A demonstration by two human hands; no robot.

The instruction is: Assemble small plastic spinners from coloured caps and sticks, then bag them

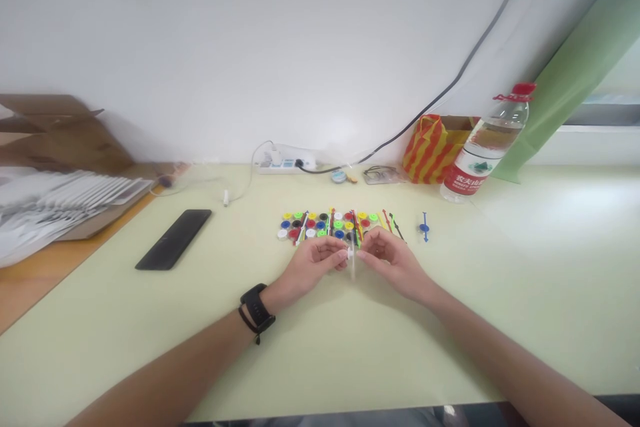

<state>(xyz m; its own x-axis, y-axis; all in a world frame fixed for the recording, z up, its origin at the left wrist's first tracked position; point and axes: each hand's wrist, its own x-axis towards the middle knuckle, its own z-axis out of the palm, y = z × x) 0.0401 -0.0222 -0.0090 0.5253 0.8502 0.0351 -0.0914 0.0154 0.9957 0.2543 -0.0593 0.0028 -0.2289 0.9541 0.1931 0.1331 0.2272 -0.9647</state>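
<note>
Between the thumb and fingers of my left hand [320,260] is a small white plastic piece [351,253]. A thin pale strip [353,270], blurred and upright, stands against it, its kind hard to make out. My right hand [393,259] has thumb and forefinger closed at the strip's right side. Just beyond my hands lie rows of small round discs [311,224] in yellow, blue, red, green, black and white, with coloured arrows [331,220] between them. A blue arrow on a round base [425,227] lies apart to the right.
A black phone-like slab [173,240] lies to the left, near a stack of white packets [65,207] and cardboard [60,133]. Along the wall are a power strip [287,161], a striped bag [433,150] and a large water bottle [485,147]. A white cable plug [226,197] rests on the table.
</note>
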